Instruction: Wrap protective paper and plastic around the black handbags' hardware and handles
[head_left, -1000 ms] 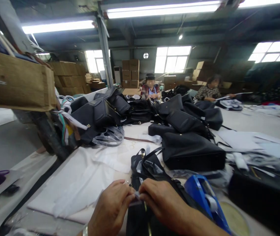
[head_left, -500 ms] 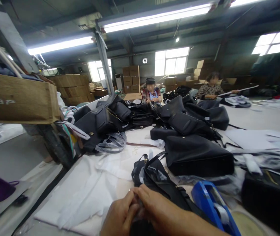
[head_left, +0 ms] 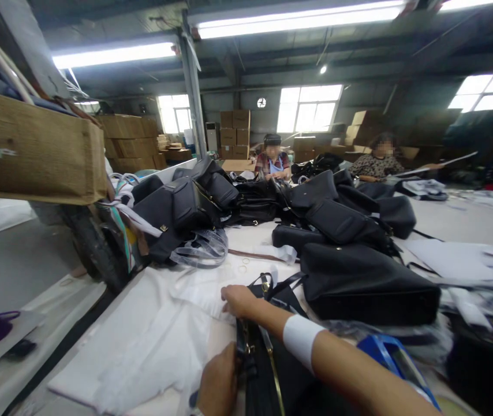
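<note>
a black handbag [head_left: 268, 375] lies on the worktop [head_left: 445, 219] at the bottom of the view, its gold zip running up the middle. the left hand [head_left: 218, 384] sits at the handbag's left edge. its grip is pressed together on that edge, thumb beside the small gold fitting, so the handbag is right inside this grip.

the right hand [head_left: 238, 300] reaches across the handbag to its far end, with a white wristband [head_left: 301, 341] on the forearm above the handbag. its knuckles are bent and its fingertips rest where the handbag's far end meets the white sheets [head_left: 151, 335]. from here i cannot tell whether this grip pinches a sheet or only presses on it. the handbag's looped handles [head_left: 272, 283] show just past this hand.

the white sheets spread out to the left of the handbag and beyond it. a large black tote [head_left: 368, 283] lies on its side just beyond the handbag to the right. a blue tape dispenser [head_left: 396, 361] is close at the handbag's right. farther beyond the handbag is a heap of black bags [head_left: 316, 208], and crumpled clear plastic [head_left: 198, 248] lies beyond it to the left. a cardboard box [head_left: 34, 150] stands well off to the handbag's left. two other people [head_left: 272, 159] sit far beyond the handbag, behind the heap.
</note>
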Motion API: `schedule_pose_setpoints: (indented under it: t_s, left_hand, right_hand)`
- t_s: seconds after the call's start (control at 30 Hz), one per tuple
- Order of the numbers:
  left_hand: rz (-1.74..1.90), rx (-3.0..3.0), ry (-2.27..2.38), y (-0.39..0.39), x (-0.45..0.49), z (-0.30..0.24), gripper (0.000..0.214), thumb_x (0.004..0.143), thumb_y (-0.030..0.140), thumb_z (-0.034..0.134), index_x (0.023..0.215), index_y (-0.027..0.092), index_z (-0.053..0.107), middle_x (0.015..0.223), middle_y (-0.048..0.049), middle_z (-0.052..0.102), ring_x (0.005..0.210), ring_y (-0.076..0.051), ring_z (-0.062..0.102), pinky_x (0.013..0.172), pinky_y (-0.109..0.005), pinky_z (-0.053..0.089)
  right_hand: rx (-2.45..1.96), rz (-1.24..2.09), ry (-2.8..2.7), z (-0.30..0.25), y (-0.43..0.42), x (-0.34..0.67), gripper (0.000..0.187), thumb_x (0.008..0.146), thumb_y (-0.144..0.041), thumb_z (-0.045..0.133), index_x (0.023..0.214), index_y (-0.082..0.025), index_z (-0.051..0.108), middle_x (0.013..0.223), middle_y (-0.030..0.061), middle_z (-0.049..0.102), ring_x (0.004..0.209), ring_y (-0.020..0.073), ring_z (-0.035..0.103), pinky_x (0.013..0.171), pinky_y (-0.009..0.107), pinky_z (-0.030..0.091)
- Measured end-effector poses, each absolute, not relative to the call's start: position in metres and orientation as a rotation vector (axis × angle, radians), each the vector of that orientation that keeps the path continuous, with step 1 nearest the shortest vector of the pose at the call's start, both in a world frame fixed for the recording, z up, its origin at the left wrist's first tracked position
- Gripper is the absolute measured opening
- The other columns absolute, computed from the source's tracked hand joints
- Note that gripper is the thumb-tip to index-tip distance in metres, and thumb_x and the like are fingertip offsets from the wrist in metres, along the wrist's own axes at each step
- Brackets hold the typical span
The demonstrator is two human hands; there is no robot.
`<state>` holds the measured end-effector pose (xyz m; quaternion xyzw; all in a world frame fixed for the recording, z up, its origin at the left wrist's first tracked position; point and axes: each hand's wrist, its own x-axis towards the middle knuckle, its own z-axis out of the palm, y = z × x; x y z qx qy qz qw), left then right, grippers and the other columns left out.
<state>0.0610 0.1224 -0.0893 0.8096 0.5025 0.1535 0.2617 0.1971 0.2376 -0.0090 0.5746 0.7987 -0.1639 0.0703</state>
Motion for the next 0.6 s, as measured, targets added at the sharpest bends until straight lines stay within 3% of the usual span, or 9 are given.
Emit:
schedule_pose_setpoints:
  t_s: [0.2,0.47,0.6]
  left_hand:
    - [0.411,2.260,1.304,0.125,0.061,-0.100,0.029,0.080,0.004,0.044,0.095,0.016,0.065,0.101,-0.0153,0.066,0.091,-0.027,0.060,0.083,-0.036,0.044]
    - [0.546,2.125,1.293,0.127,0.056,-0.112,0.028,0.085,0.010,0.037,0.087,0.016,0.064,0.093,-0.0158,0.065,0.088,-0.028,0.060,0.081,-0.039,0.046]
    - [0.684,1.968,1.256,0.132,0.055,-0.114,0.019,0.082,0.022,0.047,0.085,0.019,0.066,0.092,-0.0153,0.069,0.090,-0.030,0.064,0.085,-0.041,0.049]
  right_hand:
    - [1.705,-0.538,2.208,-0.041,0.254,0.189,0.033,0.092,-0.034,0.060,0.120,-0.016,0.057,0.121,0.0089,0.060,0.103,0.0233,0.061,0.087,0.045,0.052]
    - [1.798,-0.779,2.345,-0.019,0.257,0.198,0.032,0.092,-0.039,0.059,0.113,-0.016,0.060,0.115,0.0078,0.063,0.103,0.0230,0.061,0.088,0.045,0.051]
    - [1.903,-0.989,2.465,0.003,0.243,0.202,0.028,0.091,-0.039,0.058,0.102,-0.016,0.065,0.095,0.0032,0.070,0.085,0.0170,0.066,0.073,0.030,0.051]
